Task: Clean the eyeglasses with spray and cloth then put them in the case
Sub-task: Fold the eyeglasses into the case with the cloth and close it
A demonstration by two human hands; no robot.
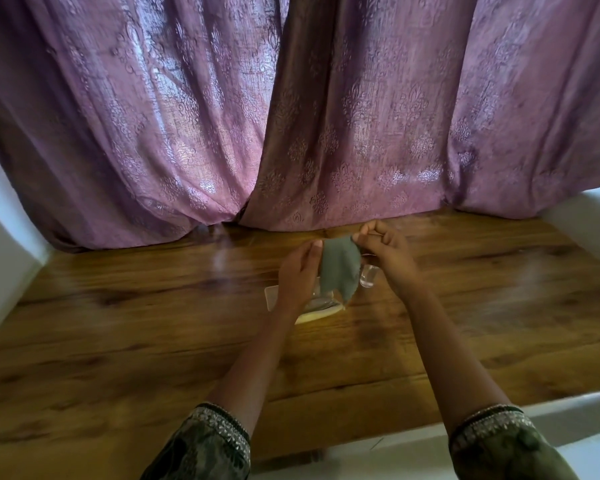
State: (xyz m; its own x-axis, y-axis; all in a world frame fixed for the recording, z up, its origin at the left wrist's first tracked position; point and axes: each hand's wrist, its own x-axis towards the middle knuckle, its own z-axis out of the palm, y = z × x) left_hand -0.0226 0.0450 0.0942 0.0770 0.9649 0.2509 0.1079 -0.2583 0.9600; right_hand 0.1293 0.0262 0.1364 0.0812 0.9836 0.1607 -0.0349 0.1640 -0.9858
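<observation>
Above the middle of the wooden table (153, 323), both hands hold the eyeglasses (369, 277). One clear lens shows below my right hand (387, 254), which pinches the thin frame. My left hand (297, 275) holds a grey-green cloth (338, 268) over the other lens, which the cloth hides. Under the hands, a clear case (272, 299) with a pale yellow lining lies on the table, partly hidden by my left wrist. No spray bottle is in view.
A purple patterned curtain (291, 116) hangs along the table's far edge and touches it. White walls stand at the left and right sides. The table's near edge meets a white ledge (499, 414) at the lower right.
</observation>
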